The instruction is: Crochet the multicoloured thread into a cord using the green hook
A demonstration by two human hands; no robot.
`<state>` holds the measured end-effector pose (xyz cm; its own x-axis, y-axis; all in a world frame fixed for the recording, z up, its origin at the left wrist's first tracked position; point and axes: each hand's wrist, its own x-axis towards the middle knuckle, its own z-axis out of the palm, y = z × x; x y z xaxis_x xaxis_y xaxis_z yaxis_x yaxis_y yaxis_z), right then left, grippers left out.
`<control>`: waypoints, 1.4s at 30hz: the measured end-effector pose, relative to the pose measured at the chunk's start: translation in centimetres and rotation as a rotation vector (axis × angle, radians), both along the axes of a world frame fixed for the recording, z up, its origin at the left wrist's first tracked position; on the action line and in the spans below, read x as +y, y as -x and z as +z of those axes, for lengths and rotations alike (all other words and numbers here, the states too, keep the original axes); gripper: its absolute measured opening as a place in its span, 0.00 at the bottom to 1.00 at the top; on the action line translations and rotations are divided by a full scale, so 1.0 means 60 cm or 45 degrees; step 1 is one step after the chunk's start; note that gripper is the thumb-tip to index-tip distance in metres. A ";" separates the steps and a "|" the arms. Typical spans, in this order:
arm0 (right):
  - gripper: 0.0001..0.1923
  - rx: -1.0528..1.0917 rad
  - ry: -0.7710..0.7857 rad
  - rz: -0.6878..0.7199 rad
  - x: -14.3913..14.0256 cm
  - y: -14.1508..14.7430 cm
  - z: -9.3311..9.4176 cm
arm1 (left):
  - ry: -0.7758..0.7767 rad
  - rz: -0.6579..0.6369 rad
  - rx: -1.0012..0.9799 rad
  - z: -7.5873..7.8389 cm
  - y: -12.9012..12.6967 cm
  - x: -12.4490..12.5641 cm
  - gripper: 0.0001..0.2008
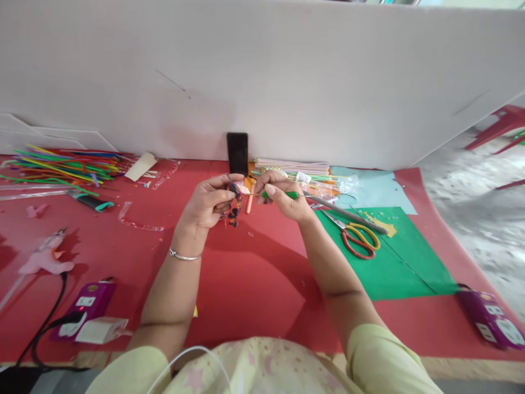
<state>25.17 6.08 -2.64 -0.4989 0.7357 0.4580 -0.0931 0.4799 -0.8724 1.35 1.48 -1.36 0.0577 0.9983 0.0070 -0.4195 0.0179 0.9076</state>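
In the head view my left hand [209,201] pinches a small piece of dark, multicoloured yarn work [233,210] between thumb and fingers. Part of the piece hangs below the fingertips in dark loops. My right hand [283,198] is closed around a slim crochet hook [292,195] with a green handle. Its thin shaft points left and reaches the yarn work, where the tip is hidden. Both hands are raised over the red table [254,284], close to each other. Behind them a black phone [238,153] leans upright against the white board.
Red-and-yellow scissors [361,241] and a grey rod lie on a green sheet [410,273] at right. Colourful pipe cleaners [69,167], a cutter [92,202] and a pink glue gun [47,260] lie left. Purple power strips [92,301] sit at both sides. A white board [262,82] stands behind.
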 end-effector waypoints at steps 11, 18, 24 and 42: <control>0.32 0.179 0.244 0.049 -0.007 0.019 -0.003 | -0.023 -0.072 -0.042 -0.001 -0.002 0.002 0.22; 0.32 0.223 0.267 -0.022 -0.001 0.028 -0.011 | 0.024 -0.008 -0.034 0.002 -0.009 0.001 0.22; 0.30 0.450 0.858 0.122 0.002 0.069 -0.025 | -0.026 0.047 -0.026 0.001 -0.011 0.001 0.21; 0.33 0.598 1.230 -0.011 -0.030 0.099 -0.006 | -0.086 0.278 0.046 -0.006 -0.023 0.004 0.22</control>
<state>19.25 4.26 -3.02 -0.4175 0.8917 -0.1746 -0.5181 -0.3915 -0.7605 2.71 1.70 -1.73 -0.1580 0.9845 0.0763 -0.3738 -0.1311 0.9182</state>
